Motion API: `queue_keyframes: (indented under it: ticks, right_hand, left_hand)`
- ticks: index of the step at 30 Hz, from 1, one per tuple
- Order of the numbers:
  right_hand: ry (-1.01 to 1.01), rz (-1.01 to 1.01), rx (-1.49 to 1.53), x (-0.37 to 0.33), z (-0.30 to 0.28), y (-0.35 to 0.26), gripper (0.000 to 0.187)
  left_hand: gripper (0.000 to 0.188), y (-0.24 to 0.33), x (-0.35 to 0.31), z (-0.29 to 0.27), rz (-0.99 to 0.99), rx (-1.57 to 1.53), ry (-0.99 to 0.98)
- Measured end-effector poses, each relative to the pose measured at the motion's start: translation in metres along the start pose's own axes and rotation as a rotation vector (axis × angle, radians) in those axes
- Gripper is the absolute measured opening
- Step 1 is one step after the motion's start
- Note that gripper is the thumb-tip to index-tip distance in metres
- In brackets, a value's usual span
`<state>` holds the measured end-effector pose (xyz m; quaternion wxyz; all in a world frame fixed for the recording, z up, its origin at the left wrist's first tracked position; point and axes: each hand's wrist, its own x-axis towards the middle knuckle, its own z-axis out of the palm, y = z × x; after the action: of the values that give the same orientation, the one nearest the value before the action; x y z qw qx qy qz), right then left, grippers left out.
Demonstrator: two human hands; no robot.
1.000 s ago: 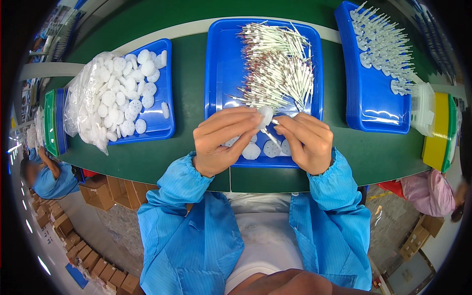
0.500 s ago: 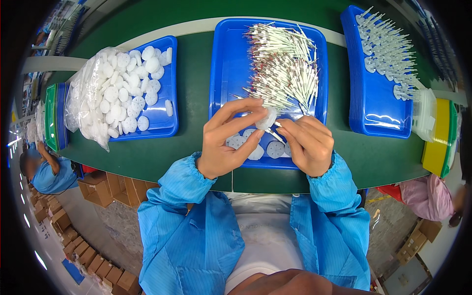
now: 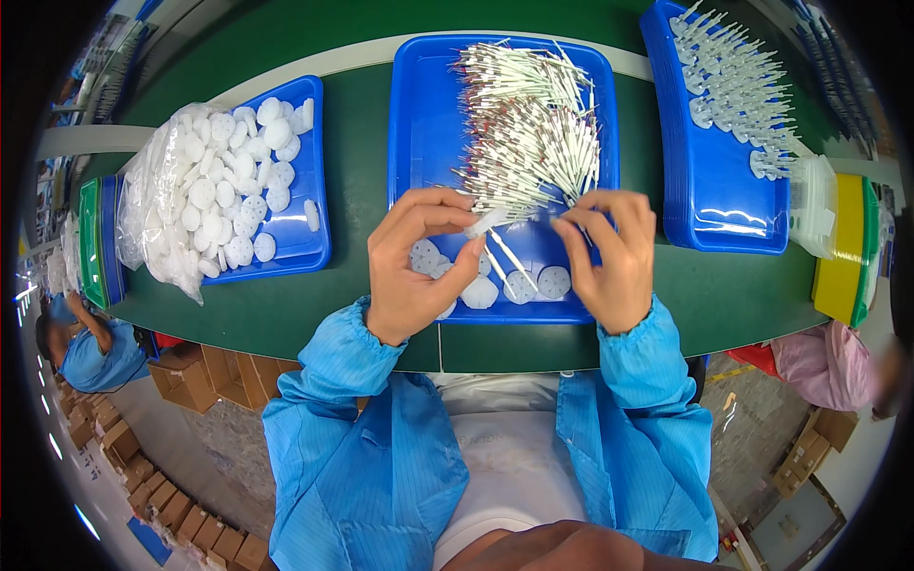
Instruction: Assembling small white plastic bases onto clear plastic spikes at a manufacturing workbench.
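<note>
My left hand [image 3: 419, 262] pinches a white perforated disc [image 3: 487, 223] on edge above the middle tray. Two thin white sticks [image 3: 512, 253] project from the disc toward me. My right hand [image 3: 611, 255] is just right of it, at the near edge of a stick pile [image 3: 533, 124]. Its thumb and forefinger are drawn together by the stick ends; whatever is between them is too small to make out. Beneath my hands, several loose white discs [image 3: 553, 281] lie along the near side of the blue tray [image 3: 419, 105].
At left, a blue tray [image 3: 319, 171] carries a plastic bag [image 3: 143, 214] spilling white discs. Stacked blue trays [image 3: 728, 224] at right bear rows of discs with upright sticks [image 3: 733, 86]. Clear containers [image 3: 812, 205] and a yellow-green box [image 3: 840, 252] stand beyond. Other people sit at both sides.
My right hand has parted from the disc and moved toward the stick pile. The left hand still holds the disc, now turned so its two sticks show. The whole view has shifted slightly.
</note>
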<state>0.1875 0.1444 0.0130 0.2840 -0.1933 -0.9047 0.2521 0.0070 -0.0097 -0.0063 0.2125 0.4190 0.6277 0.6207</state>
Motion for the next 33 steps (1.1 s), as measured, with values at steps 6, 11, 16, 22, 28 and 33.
queue_keyframes:
  ticks: [6, 11, 16, 22, 28, 33]
  right_hand:
    - [-0.077, 0.154, -0.447, -0.013, 0.013, 0.016, 0.017]
    - [-0.115, 0.148, -0.52, -0.015, 0.013, 0.009, 0.015]
    - [-0.214, 0.242, -0.463, -0.005, -0.012, -0.005, 0.013]
    - [-0.089, 0.144, 0.163, 0.013, -0.019, -0.018, 0.025]
    - [-0.087, 0.013, 0.237, 0.013, 0.002, -0.02, 0.023]
    - [-0.087, 0.041, 0.16, 0.013, 0.007, -0.019, 0.02]
  left_hand:
    - [0.024, 0.0, 0.001, -0.001, -0.009, 0.05, -0.013]
    - [0.024, 0.002, -0.001, 0.002, -0.1, -0.062, -0.022]
    - [0.036, 0.013, 0.001, 0.002, -0.318, -0.2, 0.002]
    - [0.038, 0.005, 0.002, 0.001, -0.343, -0.343, -0.08]
    - [0.034, 0.004, -0.002, -0.001, -0.385, -0.407, -0.075]
    - [0.035, 0.005, -0.004, 0.001, -0.338, -0.309, -0.031]
